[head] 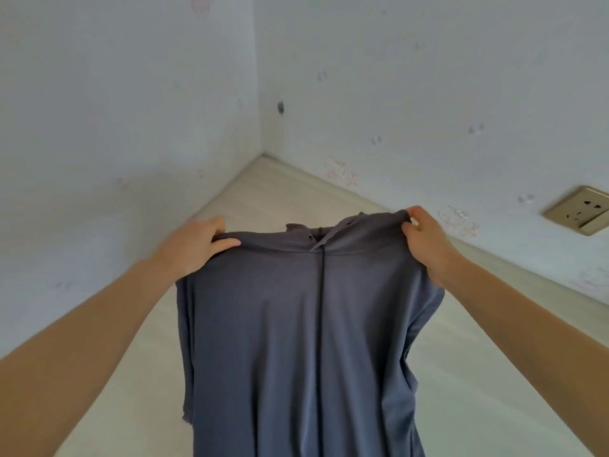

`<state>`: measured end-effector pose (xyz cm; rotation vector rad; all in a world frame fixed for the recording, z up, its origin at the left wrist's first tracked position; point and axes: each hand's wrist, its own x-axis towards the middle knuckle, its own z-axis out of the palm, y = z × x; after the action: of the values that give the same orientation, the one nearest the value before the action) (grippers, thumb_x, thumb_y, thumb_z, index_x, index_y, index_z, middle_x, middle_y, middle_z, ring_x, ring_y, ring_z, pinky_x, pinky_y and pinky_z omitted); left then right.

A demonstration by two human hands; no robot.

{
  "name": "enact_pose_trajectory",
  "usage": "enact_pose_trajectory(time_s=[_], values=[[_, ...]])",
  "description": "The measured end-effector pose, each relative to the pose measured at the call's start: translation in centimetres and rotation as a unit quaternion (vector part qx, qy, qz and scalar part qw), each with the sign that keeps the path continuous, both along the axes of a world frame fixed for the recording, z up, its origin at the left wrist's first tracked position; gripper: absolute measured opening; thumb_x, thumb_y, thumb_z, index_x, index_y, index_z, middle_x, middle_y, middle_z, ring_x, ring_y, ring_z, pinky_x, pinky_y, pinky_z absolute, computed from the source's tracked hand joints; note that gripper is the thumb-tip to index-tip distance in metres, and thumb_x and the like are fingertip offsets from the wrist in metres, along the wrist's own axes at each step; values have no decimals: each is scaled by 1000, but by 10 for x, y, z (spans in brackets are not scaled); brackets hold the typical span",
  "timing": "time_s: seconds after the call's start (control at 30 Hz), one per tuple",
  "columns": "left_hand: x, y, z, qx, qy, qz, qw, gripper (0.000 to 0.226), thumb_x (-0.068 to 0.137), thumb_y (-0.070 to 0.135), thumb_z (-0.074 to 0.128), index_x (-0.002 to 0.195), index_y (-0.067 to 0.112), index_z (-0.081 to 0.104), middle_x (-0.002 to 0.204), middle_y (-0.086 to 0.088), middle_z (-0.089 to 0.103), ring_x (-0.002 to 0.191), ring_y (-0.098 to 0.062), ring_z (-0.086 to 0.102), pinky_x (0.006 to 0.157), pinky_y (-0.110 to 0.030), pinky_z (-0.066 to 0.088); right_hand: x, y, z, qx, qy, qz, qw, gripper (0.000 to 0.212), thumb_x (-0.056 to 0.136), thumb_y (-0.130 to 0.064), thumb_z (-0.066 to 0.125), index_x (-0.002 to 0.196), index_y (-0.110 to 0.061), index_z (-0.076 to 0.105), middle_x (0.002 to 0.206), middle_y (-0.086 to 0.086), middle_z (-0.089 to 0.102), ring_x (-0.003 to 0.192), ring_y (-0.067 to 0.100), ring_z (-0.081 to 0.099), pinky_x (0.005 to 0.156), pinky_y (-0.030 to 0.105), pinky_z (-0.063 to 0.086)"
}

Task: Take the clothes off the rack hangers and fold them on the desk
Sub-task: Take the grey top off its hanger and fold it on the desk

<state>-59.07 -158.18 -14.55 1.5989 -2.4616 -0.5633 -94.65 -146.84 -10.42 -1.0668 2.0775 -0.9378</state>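
Holding grey shirt up by both shoulders, off the hanger.
Left hand and right hand each pinch a shoulder; shirt hangs flat between them over the surface, likely squared for laying down.

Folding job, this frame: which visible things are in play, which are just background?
In play:
- grey garment, held up by its top edge
- left hand, gripping the garment's left corner
- right hand, pinching its right corner
- pale desk surface beneath

Background:
- wall socket
- patterned walls
- dark mark on the wall

No rack or hanger in view.
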Motion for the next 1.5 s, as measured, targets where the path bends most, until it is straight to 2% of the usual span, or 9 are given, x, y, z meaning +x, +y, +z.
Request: enact_pose_trajectory(time_s=[0.17, 0.27, 0.37, 0.47, 0.8, 1.03, 1.23, 1.37, 1.5], values=[[-15, -82, 13, -191, 62, 66, 977, 37, 92, 47, 57, 92, 11, 50, 75, -13, 59, 69, -33, 54, 64, -42, 44, 3, -66, 13, -200, 253, 65, 944, 25, 102, -16, 31, 119, -16, 50, 80, 11, 62, 73, 31, 55, 65, 35, 40], [-35, -118, -17, -123, 72, 108, 984, 43, 95, 34, 57, 127, 7, 47, 116, -21, 60, 105, -40, 56, 89, -47, 45, -7, -118, -30, -107, 280, 97, 949, 38, 102, -29, 37, 138, -20, 37, 111, 17, 65, 97, 41, 60, 80, 43, 46], [-46, -120, -70, -8, -130, 78, 988, 70, 96, 37, 53, 149, 4, 21, 148, -24, 34, 136, -41, 31, 110, -51, 30, -10, -144, -79, 45, 179, 99, 978, 66, 101, -41, 38, 153, -13, 9, 147, 19, 40, 131, 41, 41, 105, 48, 35], [-43, -96, -110, 48, -182, 52, 981, 72, 99, 42, 43, 155, 12, 7, 162, -11, 6, 147, -36, 6, 118, -52, 14, -5, -131, -110, 113, 219, 121, 962, 71, 101, -39, 38, 153, -5, 3, 150, 20, 33, 135, 42, 32, 107, 47, 31], [-35, -67, -150, 97, -174, 51, 979, 75, 96, 61, 31, 155, 26, 1, 163, -1, -8, 149, -32, -6, 118, -55, 7, -5, -84, -165, 233, 270, 210, 910, 70, 100, -51, 31, 153, -10, 10, 160, 14, 11, 146, 40, 10, 117, 49, 18], [-63, -98, -132, -12, -98, 125, 987, 46, 97, 51, 41, 113, 11, 56, 123, -12, 53, 116, -33, 45, 96, -46, 37, -35, -138, -144, 190, 307, 148, 921, 52, 102, -41, 25, 115, 1, 52, 118, 23, 56, 109, 42, 52, 93, 44, 41], [-96, -149, -115, 57, 108, 234, 965, 33, 97, 36, 51, 109, 5, 52, 113, -13, 56, 103, -30, 50, 86, -38, 41, -42, -219, -122, 172, 115, 107, 973, 31, 97, -36, 38, 90, -7, 49, 77, 7, 46, 83, 26, 45, 74, 33, 34], [-112, -170, -109, 145, 107, 260, 949, 46, 98, 36, 47, 72, -2, 50, 77, -28, 52, 70, -41, 48, 60, -40, 39, -35, -244, -131, 188, -74, 63, 977, 33, 94, -43, 41, 109, -15, 50, 113, 9, 59, 103, 31, 59, 93, 41, 50], [-124, -190, -106, 251, 165, 316, 900, 42, 97, 40, 49, 95, 0, 62, 75, -12, 58, 77, -31, 58, 66, -34, 42, -35, -269, -139, 220, -194, 38, 955, 41, 100, -49, 35, 119, -17, 51, 116, 4, 59, 106, 25, 58, 100, 39, 48]])
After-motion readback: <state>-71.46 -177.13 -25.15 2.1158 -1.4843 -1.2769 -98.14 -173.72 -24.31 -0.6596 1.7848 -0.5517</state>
